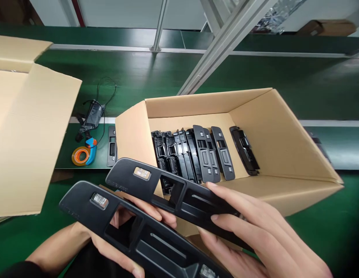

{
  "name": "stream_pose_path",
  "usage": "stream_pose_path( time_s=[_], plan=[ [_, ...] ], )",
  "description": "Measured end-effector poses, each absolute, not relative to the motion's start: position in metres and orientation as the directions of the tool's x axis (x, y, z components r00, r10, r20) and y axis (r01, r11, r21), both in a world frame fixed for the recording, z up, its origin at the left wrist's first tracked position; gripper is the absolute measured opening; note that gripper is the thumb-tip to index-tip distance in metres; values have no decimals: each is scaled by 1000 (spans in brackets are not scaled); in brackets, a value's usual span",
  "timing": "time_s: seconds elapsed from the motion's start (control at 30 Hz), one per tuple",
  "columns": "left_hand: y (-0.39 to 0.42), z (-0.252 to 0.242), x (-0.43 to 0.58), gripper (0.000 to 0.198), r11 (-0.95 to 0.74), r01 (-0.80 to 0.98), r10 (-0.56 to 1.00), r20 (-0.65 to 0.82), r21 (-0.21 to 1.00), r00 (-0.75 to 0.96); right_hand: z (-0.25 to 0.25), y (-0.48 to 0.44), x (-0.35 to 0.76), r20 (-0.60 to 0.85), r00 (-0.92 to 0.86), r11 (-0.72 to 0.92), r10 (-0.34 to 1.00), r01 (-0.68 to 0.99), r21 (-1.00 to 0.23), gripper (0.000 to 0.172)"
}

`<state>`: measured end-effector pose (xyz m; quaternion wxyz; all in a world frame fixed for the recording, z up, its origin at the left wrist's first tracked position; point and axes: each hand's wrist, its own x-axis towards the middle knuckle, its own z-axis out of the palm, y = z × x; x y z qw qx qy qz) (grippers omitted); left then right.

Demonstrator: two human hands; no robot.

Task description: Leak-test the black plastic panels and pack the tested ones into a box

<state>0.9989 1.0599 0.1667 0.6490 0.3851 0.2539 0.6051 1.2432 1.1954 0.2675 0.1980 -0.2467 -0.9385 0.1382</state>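
My left hand (pixel 115 247) grips a long black plastic panel (pixel 127 227) from below, fingers curled round its underside and showing through its cut-out. My right hand (pixel 254 235) holds a second, matching black panel (pixel 173 193) just above the first, fingers laid along its right end. Each panel carries a small silvery label near its left end. Directly behind the panels an open cardboard box (pixel 278 139) holds a row of several similar black panels (pixel 197 154) standing on edge.
A large cardboard flap (pixel 29 127) fills the left side. On the green table lie an orange-and-blue tape dispenser (pixel 83 154), a dark pouch with a cord (pixel 92 114) and another black part (pixel 111 146). Aluminium frame struts (pixel 222 42) cross overhead.
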Motion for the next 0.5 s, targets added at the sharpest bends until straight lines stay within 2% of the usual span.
stream_pose_path(
  time_s=[0.13, 0.3, 0.5],
  plan=[
    [1054, 165, 998, 63, -18, -609, 986, 117, 793, 123, 271, 1190, 1242, 254, -810, 822, 529, 414, -391, 22],
    [1050, 167, 997, 66, -5, -659, 983, 123, 752, 134, 272, 1182, 1238, 170, -732, 695, 660, 509, -508, 28],
    [1049, 172, 992, 58, 87, -654, 988, 20, 751, 155, 270, 1182, 1238, 181, -714, 688, 676, 523, -503, 35]
  ],
)
